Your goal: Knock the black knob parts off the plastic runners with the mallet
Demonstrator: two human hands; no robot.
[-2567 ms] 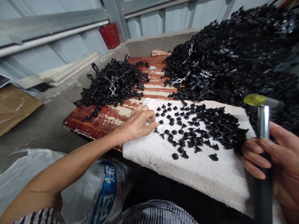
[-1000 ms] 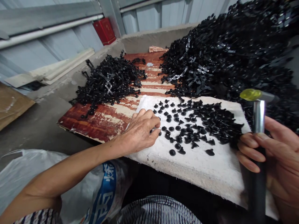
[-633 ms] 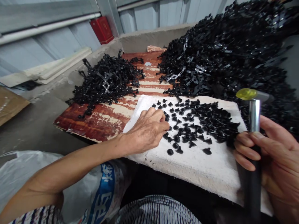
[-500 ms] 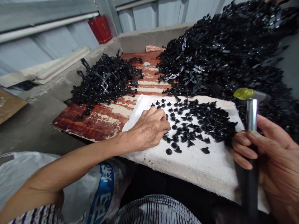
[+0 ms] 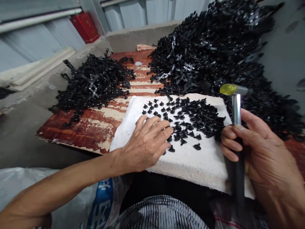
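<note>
My left hand (image 5: 145, 143) lies palm down over the left part of the white cloth-covered pad (image 5: 197, 168), its fingers spread. Under and around the fingertips are small black round-based pieces with short stems (image 5: 182, 117), like little suction cups; what the palm covers is hidden. Loose pieces of the same kind form a dense heap (image 5: 209, 117) on the pad's right side. At the right, my right hand (image 5: 259, 149) is closed around a small hammer (image 5: 236, 109), held upright above the pad's edge. It has a black grip, a metal shaft and a head with a yellow translucent end.
A big pile of black jointed parts (image 5: 209, 54) rises behind the pad. A smaller pile (image 5: 92, 79) lies on the worn red-brown board (image 5: 92, 127) at left. Beyond it are a concrete ledge (image 5: 138, 36) and a red box (image 5: 85, 28). A plastic bag (image 5: 71, 200) sits below my left arm.
My left fingers have gone from bunched together to spread over the black pieces. The whole view has shifted, and the right hand still holds the hammer upright.
</note>
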